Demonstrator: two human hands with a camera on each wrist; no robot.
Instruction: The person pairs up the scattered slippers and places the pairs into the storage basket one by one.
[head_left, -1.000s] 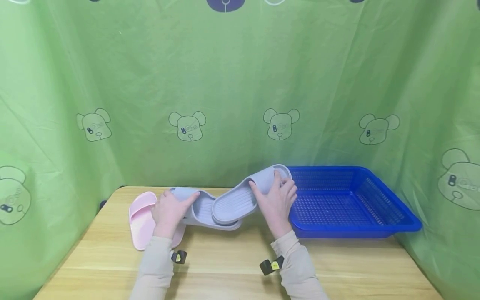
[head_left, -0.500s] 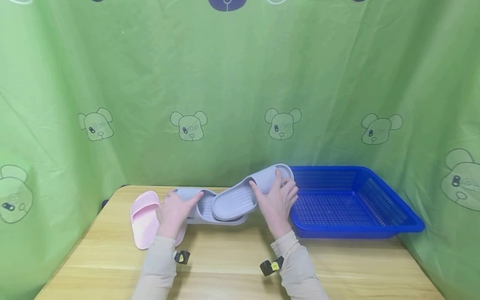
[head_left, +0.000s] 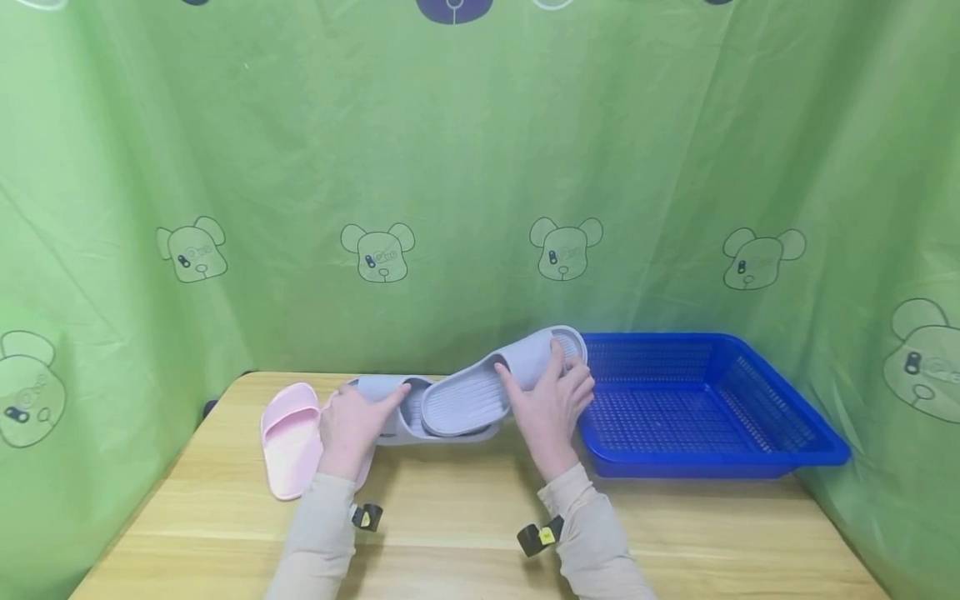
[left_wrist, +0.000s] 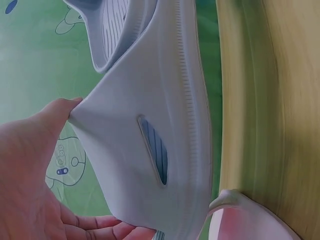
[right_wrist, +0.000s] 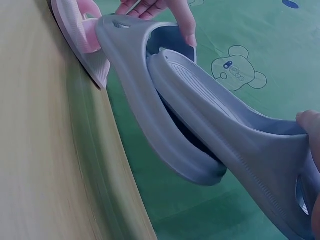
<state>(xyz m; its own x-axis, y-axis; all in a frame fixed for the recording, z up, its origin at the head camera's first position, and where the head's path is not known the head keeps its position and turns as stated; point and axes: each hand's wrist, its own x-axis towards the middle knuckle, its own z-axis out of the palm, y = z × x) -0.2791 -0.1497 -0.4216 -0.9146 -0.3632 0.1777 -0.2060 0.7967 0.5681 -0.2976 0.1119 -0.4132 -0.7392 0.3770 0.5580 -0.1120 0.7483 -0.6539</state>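
Observation:
My left hand (head_left: 352,425) grips a grey-blue slipper (head_left: 384,386) by its strap, thumb at the strap's edge and fingers round the toe end. My right hand (head_left: 551,404) holds the matching slipper (head_left: 468,398) by its strap, tilted with the toe up to the right. The heel of the right-hand slipper lies over the footbed of the left-hand one, its tip at the strap opening in the right wrist view. Both slippers are raised above the table. A pink slipper (head_left: 291,454) lies left of them, partly hidden by the left hand; more pink shows right of that wrist.
A blue plastic basket (head_left: 750,457) with perforated walls stands on the right of the wooden table (head_left: 450,517), close beside the right hand. A green curtain (head_left: 465,167) printed with bear heads hangs behind the table and along both sides.
The left hand has shifted slightly right and up with its slipper, bringing it further under the other. The right hand and its slipper have hardly moved.

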